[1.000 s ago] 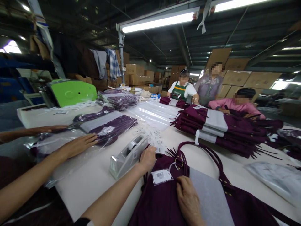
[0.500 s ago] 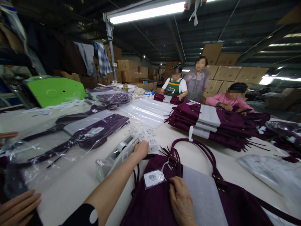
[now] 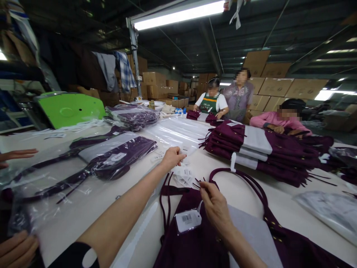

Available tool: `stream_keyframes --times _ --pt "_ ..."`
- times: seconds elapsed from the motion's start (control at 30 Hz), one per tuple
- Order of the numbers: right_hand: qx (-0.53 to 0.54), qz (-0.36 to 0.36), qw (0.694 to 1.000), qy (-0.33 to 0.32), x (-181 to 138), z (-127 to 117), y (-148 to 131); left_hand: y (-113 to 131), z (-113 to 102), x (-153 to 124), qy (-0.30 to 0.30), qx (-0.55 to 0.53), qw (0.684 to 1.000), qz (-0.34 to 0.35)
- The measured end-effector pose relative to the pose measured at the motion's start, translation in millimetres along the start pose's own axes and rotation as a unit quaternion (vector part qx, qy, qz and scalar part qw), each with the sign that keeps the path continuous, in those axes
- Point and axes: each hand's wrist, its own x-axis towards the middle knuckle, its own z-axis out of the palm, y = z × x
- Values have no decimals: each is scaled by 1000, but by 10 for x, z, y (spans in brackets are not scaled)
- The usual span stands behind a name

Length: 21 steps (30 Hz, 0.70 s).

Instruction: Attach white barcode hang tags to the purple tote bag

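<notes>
My left hand (image 3: 172, 158) is closed in a pinch above loose white barcode labels (image 3: 184, 173); whether a label is between its fingertips is hidden. My right hand (image 3: 214, 203) pinches the fringed tassel at the handle base of a dark purple handbag (image 3: 192, 243), and its thin cord ends (image 3: 197, 183) poke out past the fingers. This bag lies flat before me, with a grey-white wrap (image 3: 248, 227) across its middle. From it hangs a barcode hang tag (image 3: 188, 220) in a clear sleeve. My left forearm hides most of the grey dispenser.
At left, a co-worker's hands (image 3: 18, 247) are at a plastic-wrapped purple bag (image 3: 119, 156). Stacked purple bags (image 3: 251, 149) lie at right, clear plastic sheets (image 3: 178, 128) at centre. Three people work across the table. A green panel (image 3: 69, 109) stands at the back left.
My left hand has moved up and to the right, away from the dispenser and over the labels. My right hand has risen from the bag's front to its tassel.
</notes>
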Motion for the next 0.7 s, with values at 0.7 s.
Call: stream_keyframes --times 0.7 --pt "421 186 887 -15 1263 815 -170 -228 -461 413 -27 171 985 4"
